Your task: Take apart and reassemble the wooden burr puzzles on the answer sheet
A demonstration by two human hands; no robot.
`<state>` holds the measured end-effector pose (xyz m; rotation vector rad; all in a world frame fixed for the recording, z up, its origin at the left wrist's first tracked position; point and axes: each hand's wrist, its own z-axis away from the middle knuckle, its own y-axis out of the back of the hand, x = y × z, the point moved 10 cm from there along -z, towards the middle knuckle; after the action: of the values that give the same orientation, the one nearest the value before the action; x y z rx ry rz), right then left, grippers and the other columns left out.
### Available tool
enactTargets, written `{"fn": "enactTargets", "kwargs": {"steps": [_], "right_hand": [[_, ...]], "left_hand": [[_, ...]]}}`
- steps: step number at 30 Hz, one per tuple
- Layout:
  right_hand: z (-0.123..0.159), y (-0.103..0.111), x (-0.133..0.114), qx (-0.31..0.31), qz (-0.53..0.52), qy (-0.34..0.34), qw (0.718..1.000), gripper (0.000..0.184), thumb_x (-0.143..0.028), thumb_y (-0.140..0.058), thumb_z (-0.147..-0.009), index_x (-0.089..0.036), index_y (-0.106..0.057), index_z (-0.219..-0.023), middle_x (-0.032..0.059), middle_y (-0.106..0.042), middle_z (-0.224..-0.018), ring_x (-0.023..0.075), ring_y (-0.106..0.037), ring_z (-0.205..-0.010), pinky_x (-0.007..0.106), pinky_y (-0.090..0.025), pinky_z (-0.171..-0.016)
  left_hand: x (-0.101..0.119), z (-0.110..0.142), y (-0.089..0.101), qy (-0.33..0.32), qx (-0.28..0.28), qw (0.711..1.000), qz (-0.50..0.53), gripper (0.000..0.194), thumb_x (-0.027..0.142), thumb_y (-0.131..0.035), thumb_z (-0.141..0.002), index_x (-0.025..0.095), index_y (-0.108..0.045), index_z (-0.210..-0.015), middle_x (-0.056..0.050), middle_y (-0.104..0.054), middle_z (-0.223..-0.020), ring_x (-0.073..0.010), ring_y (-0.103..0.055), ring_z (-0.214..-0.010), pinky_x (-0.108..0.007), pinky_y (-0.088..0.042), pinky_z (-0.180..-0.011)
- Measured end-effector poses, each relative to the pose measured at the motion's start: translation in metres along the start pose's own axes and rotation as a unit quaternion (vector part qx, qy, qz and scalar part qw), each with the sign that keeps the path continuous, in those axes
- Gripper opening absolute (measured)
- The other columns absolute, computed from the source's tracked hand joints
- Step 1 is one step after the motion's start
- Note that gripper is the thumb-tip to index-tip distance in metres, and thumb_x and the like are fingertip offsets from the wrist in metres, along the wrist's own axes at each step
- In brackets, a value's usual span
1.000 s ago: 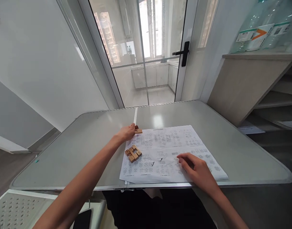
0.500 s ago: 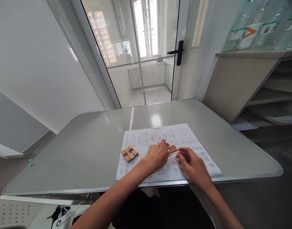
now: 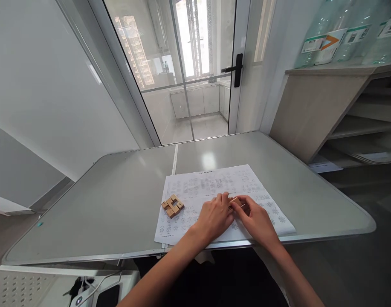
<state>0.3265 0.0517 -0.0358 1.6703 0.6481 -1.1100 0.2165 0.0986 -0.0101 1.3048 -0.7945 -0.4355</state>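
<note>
Both hands meet over a printed sheet (image 3: pixel 195 187) on the table. My left hand (image 3: pixel 215 214) is closed, its curled fingers round wooden puzzle pieces that they mostly hide. My right hand (image 3: pixel 255 218) pinches the right part of the same small cluster, where a light wooden puzzle piece (image 3: pixel 236 201) shows between thumb and fingers. How the pieces in the hands fit together is hidden. To the left on the sheet lies a flat group of notched wooden blocks (image 3: pixel 173 209), with a gap in its middle, touched by neither hand.
The grey table (image 3: pixel 118 204) has a metal front edge. Below it at left, a white surface (image 3: pixel 51 290) carries keys (image 3: pixel 76 286), a cable and a dark phone (image 3: pixel 108 296). Beyond stands a glass door (image 3: pixel 201 102); at right, a shelf unit (image 3: pixel 323 106) bears large plastic bottles (image 3: pixel 351 47).
My right hand has moved up and left and closed on the wooden piece, which was reaching out from my left hand. My left hand has shifted slightly right and down.
</note>
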Motion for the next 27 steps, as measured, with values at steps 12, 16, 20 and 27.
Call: {"fn": "enactTargets", "kwargs": {"steps": [12,16,20,27], "right_hand": [[0.002,0.0,0.007,-0.005,-0.03,0.001,1.0,0.045,-0.065,-0.062,-0.091,-0.022,-0.065,-0.105,0.0072,-0.079,-0.094,0.024,-0.072,-0.078,0.034,-0.054,-0.074],[0.003,0.0,0.008,-0.008,-0.027,-0.002,1.0,0.044,-0.065,-0.06,-0.092,-0.023,-0.064,-0.106,0.0076,-0.077,-0.096,0.0246,-0.07,-0.081,0.035,-0.053,-0.076],[0.003,-0.001,0.01,-0.015,-0.028,-0.005,0.999,0.044,-0.065,-0.059,-0.093,-0.023,-0.063,-0.106,0.0082,-0.076,-0.097,0.0245,-0.068,-0.081,0.035,-0.052,-0.075],[0.006,-0.001,0.009,-0.032,-0.036,-0.015,0.999,0.045,-0.067,-0.06,-0.092,-0.024,-0.064,-0.105,0.0046,-0.072,-0.09,0.0219,-0.063,-0.075,0.032,-0.051,-0.068]], "left_hand": [[-0.036,0.038,0.018,-0.022,0.119,0.988,0.1,0.048,0.054,-0.052,-0.101,0.022,-0.049,-0.137,-0.013,-0.063,-0.122,-0.033,-0.059,-0.116,-0.051,-0.049,-0.102],[-0.056,0.043,0.02,0.013,0.132,0.972,0.194,0.033,0.036,-0.04,-0.107,0.022,-0.053,-0.134,-0.013,-0.066,-0.119,-0.0293,-0.061,-0.115,-0.048,-0.05,-0.104],[-0.068,0.044,0.018,0.035,0.14,0.951,0.272,0.031,0.033,-0.047,-0.104,0.023,-0.055,-0.131,-0.013,-0.068,-0.119,-0.0283,-0.064,-0.114,-0.046,-0.053,-0.101],[-0.088,0.042,0.023,0.11,0.177,0.881,0.424,0.028,0.037,-0.062,-0.096,0.019,-0.067,-0.117,-0.007,-0.074,-0.099,-0.0244,-0.072,-0.095,-0.037,-0.057,-0.087]]}}
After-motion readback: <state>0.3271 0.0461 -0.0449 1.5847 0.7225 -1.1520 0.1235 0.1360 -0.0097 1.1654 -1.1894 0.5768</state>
